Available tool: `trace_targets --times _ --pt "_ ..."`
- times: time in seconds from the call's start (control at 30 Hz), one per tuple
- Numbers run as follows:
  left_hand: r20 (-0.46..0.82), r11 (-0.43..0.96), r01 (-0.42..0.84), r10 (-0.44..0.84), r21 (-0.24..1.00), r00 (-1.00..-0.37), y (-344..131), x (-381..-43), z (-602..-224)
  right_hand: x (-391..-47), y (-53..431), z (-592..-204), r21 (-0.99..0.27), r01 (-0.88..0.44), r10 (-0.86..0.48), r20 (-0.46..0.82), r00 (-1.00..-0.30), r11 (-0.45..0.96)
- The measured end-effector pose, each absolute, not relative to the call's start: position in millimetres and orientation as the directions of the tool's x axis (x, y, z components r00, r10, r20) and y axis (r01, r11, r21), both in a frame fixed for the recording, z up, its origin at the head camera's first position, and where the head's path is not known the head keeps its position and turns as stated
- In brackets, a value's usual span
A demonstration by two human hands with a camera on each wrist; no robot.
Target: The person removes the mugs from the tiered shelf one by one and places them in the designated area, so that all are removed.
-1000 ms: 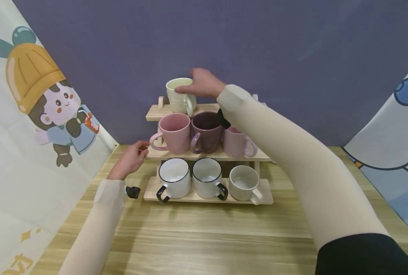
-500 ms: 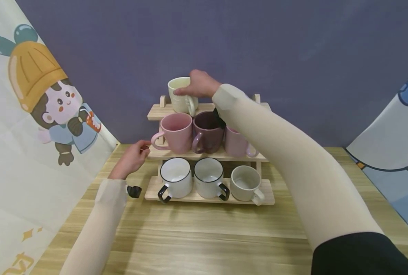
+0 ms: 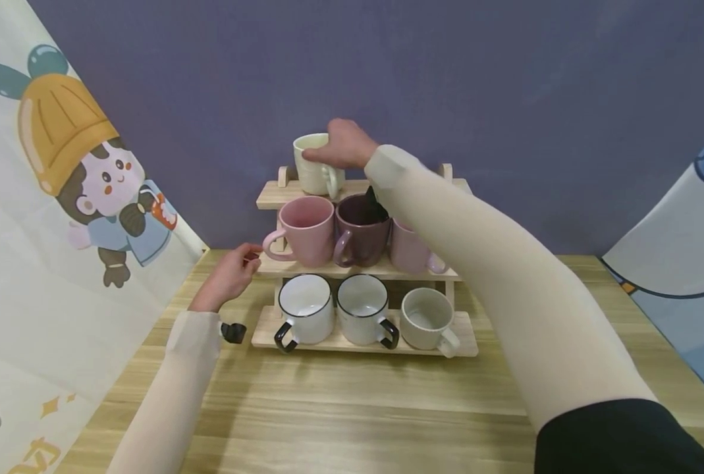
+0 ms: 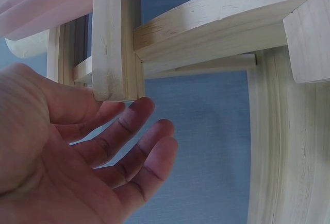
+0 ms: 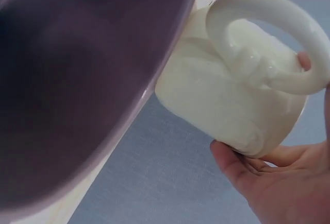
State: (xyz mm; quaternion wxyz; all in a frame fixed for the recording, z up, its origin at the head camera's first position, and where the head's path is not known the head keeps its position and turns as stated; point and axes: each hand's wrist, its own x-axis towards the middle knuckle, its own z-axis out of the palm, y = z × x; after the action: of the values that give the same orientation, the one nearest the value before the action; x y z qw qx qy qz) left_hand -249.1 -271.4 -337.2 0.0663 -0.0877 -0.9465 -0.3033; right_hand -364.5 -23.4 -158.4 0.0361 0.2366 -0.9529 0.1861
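Note:
On the top tier of a wooden three-tier rack (image 3: 363, 268), my right hand (image 3: 344, 146) grips a cream mug (image 3: 313, 172) from its right side, thumb and fingers at the rim. In the right wrist view the mug's handle (image 5: 268, 38) sticks out, and my fingertips (image 5: 227, 154) press its side. At the left end of the middle tier, my left hand (image 3: 233, 270) holds the shelf edge. The left wrist view shows its thumb (image 4: 77, 103) against the shelf board (image 4: 111, 44) and fingers curling underneath.
On the middle tier stand a pink mug (image 3: 307, 230), a dark plum mug (image 3: 362, 234) and a lilac mug (image 3: 409, 249), partly behind my right sleeve. Two black-rimmed white mugs (image 3: 305, 309) and a grey-beige mug (image 3: 427, 319) occupy the bottom tier. A blue-grey backdrop (image 3: 476, 79) hangs behind.
The head view has shifted slightly. My right hand reaches a little further over the cream mug's rim. My left hand stays at the shelf end.

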Motion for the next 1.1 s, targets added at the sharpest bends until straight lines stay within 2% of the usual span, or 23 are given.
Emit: trace_targets --times 0.23,1.1 --pt "0.191 0.798 0.230 0.146 0.557 -0.971 -272 -250 -336 -359 -13 -145 -0.359 -0.463 -0.403 0.231 -0.885 0.811" --pt "0.161 0.798 0.205 0.138 0.567 -0.977 -277 -250 -331 -350 70 -119 -0.379 -0.447 -0.355 0.290 -0.889 0.810"
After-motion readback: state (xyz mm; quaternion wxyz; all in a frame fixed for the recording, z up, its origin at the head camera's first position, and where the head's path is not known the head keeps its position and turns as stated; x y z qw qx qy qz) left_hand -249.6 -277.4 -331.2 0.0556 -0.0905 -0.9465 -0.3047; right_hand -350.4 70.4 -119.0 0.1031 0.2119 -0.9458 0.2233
